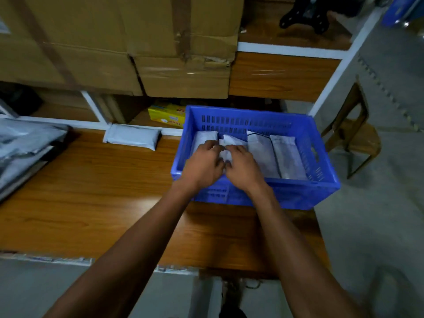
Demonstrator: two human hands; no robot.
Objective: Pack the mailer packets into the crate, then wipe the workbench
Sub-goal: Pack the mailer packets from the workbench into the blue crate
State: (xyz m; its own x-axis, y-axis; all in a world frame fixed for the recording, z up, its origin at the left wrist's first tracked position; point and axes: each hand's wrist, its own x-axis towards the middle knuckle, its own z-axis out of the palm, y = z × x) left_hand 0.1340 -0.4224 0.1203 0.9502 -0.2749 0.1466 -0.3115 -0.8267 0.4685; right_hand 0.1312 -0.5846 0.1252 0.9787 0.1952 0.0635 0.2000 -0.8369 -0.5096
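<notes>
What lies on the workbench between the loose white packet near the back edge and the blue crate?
In the head view, nothing: only bare wooden workbench separates the loose packet from the blue crate. A yellow box sits behind that gap, on the lower shelf.

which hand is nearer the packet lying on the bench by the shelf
Left. The left hand is in the crate, right of the packet; the right hand is farther right still.

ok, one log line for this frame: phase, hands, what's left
phase: packing | left hand + right hand: both on a packet inside blue crate | left out: one packet on workbench | wipe: not started
</notes>
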